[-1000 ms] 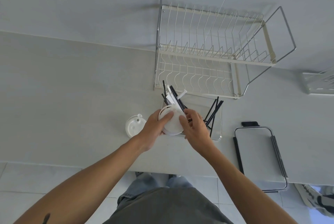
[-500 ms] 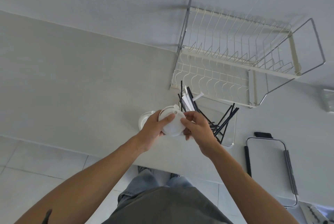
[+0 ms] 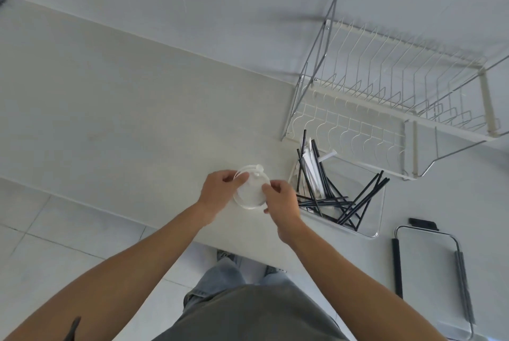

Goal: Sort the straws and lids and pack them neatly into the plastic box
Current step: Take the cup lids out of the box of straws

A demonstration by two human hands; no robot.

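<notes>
- Shifted since the earlier frames: both hands and the white lids (image 3: pixel 251 191) now left of the plastic box (image 3: pixel 375 204) instead of over it; the separate lid once lying on the counter at the left no longer apart, seemingly under the held ones.
- Left hand (image 3: pixel 219 194) curled round the left edge of the lids, thumb and fingers pinching the rim.
- Right hand (image 3: pixel 281 200) closed on the right edge of the same lids, fingertips (image 3: pixel 266 187) pressed on the top face.
- Lids held at centre frame, just above or on the pale counter (image 3: pixel 110 109); cannot tell whether touching it, nor how many are stacked.
- Clear box just right of the right hand, near the counter's front edge, lower right of centre.
- Black straws (image 3: pixel 358 200) strewn loose in the box, crossing at many angles, several tips poking above the rim.
- White wrapped straws (image 3: pixel 312 167) leaning at the box's upper-left end, among upright black ones.
- Wire dish rack (image 3: pixel 399 87) behind the box, filling the upper right of the frame.
- Metal-framed tray with a dark handle (image 3: pixel 429 271) flat on the counter at lower right, well apart from the box.
- Grey shirt and blue jeans at bottom centre, tiled floor at lower left.
</notes>
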